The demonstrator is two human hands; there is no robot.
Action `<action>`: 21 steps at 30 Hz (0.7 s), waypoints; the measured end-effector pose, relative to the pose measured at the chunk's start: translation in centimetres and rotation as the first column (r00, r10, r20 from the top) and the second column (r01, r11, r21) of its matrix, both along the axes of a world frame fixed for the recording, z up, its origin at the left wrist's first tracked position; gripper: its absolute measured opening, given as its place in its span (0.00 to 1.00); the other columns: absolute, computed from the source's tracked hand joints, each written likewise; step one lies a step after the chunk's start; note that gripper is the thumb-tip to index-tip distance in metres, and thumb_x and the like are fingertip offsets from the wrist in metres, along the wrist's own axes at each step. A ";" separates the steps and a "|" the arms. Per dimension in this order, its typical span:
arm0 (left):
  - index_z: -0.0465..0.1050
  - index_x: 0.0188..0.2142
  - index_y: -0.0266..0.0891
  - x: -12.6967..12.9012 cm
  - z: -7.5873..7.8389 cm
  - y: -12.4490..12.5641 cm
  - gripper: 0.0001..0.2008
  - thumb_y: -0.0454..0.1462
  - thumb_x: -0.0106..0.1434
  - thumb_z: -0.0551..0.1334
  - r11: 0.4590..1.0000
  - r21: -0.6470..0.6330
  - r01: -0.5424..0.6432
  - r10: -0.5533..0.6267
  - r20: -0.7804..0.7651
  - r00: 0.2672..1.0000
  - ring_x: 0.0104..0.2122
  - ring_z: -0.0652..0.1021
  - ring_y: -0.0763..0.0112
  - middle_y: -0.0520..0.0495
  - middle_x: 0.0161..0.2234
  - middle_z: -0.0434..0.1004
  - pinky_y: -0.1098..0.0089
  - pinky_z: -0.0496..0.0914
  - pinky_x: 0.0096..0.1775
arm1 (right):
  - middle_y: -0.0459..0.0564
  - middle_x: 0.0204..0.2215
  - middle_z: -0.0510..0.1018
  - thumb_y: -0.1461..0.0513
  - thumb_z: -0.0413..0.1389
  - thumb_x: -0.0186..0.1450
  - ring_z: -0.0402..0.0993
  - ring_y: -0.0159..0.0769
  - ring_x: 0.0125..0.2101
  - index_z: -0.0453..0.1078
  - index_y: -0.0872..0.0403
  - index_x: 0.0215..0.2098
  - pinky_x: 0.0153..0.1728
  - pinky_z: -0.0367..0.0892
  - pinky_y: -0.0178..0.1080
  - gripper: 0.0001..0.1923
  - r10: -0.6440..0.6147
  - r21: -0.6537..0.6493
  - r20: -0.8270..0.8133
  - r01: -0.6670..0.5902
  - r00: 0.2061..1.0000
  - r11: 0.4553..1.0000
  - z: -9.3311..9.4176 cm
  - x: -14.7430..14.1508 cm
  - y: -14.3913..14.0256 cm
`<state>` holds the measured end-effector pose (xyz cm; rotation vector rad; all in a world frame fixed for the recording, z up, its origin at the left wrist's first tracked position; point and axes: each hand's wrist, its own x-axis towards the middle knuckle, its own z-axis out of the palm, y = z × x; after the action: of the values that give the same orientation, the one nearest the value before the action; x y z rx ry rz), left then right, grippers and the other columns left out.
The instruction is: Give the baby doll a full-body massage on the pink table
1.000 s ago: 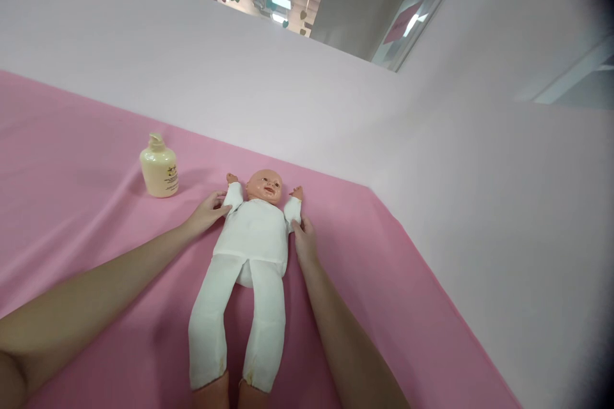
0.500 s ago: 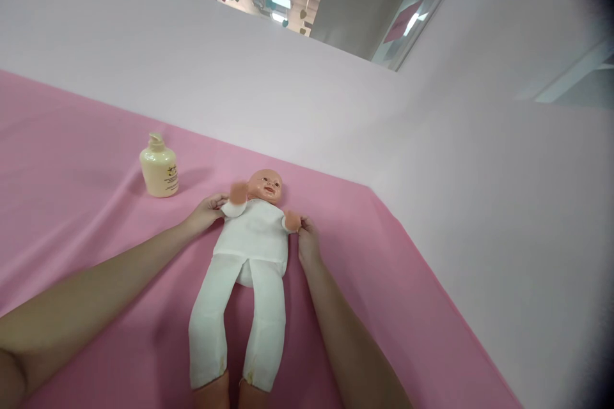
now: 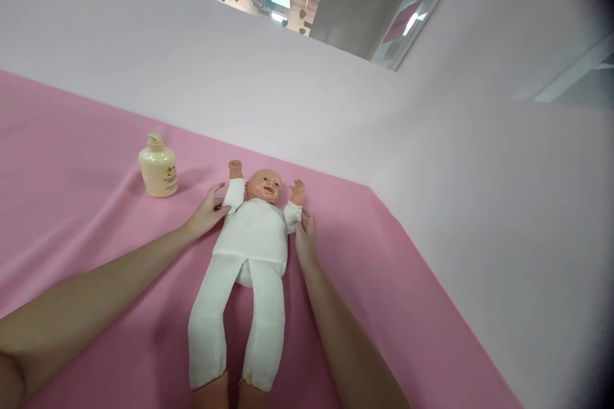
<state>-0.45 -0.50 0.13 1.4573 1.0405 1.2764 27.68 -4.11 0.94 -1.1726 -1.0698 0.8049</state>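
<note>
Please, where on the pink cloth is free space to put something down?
Bare cloth lies left of the bottle, and right of the doll toward the wall. It is crowded beside the doll's sleeves, where the left hand and right hand rest.
</note>
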 end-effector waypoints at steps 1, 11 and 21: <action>0.46 0.68 0.40 -0.1 -0.1 0.1 0.43 0.44 0.59 0.65 1.000 0.007 0.002 -0.002 -0.011 1.000 0.39 0.79 0.61 0.47 0.38 0.81 0.56 0.68 0.50 | 0.49 0.47 0.78 0.59 0.55 0.58 0.75 0.39 0.46 0.66 0.49 0.52 0.47 0.69 0.42 0.23 -0.002 -0.001 0.028 0.002 1.000 1.000 0.0 0.0 0.0; 0.62 0.63 0.38 -0.6 -1.6 1.4 0.35 0.50 0.60 0.63 0.997 0.001 -0.074 0.073 -0.163 0.984 0.41 0.79 0.57 0.44 0.40 0.81 0.57 0.70 0.48 | 0.52 0.64 0.66 0.56 0.52 0.63 0.63 0.44 0.63 0.62 0.51 0.64 0.63 0.58 0.48 0.31 -0.046 0.017 0.254 0.043 0.966 0.999 -0.3 0.2 0.1; 0.63 0.64 0.40 -0.4 -1.0 1.0 0.34 0.50 0.61 0.60 0.997 0.032 -0.074 0.079 -0.231 0.970 0.58 0.72 0.52 0.39 0.60 0.71 0.55 0.63 0.59 | 0.52 0.64 0.67 0.56 0.52 0.63 0.60 0.45 0.65 0.68 0.52 0.60 0.66 0.53 0.50 0.28 -0.005 -0.053 0.298 0.022 0.955 0.998 -0.3 0.3 0.1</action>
<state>-0.88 0.45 -0.88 1.6267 1.2502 1.1944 27.93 -4.02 0.66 -1.3777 -1.2911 0.6629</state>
